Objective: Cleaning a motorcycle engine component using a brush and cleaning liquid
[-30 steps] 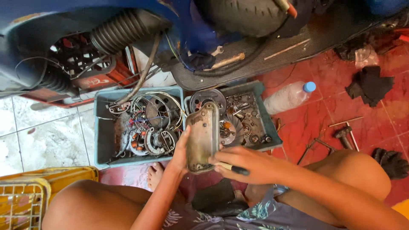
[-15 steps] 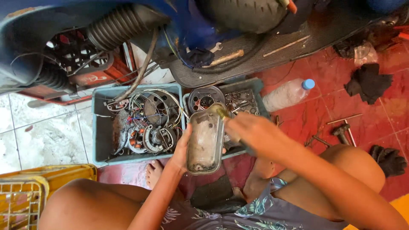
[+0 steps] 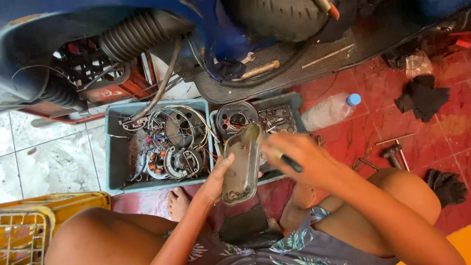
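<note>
Left hand (image 3: 216, 179) grips a dirty oblong metal cover (image 3: 242, 164); right hand (image 3: 299, 157) is clenched on a dark-handled tool (image 3: 289, 162).

The cover is held upright, hollow side up, above the near edge of two grey trays (image 3: 115, 162) of wiring and engine parts on the red floor (image 3: 353, 127), a plastic bottle (image 3: 329, 111) lying beside them.

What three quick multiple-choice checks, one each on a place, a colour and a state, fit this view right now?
1. Where does the clear plastic bottle lie?
A. inside the left bin
B. on the red floor, right of the bins
C. on the yellow crate

2. What colour is the bottle's cap?
A. blue
B. red
C. white

3. How is the oblong metal cover held?
A. lying in a bin
B. flat on the floor
C. gripped by the left hand

Key: 1 B, it rests on red tiles; 2 A, plainly blue; 3 C, thumb on its edge, lifted over the bins.
</note>
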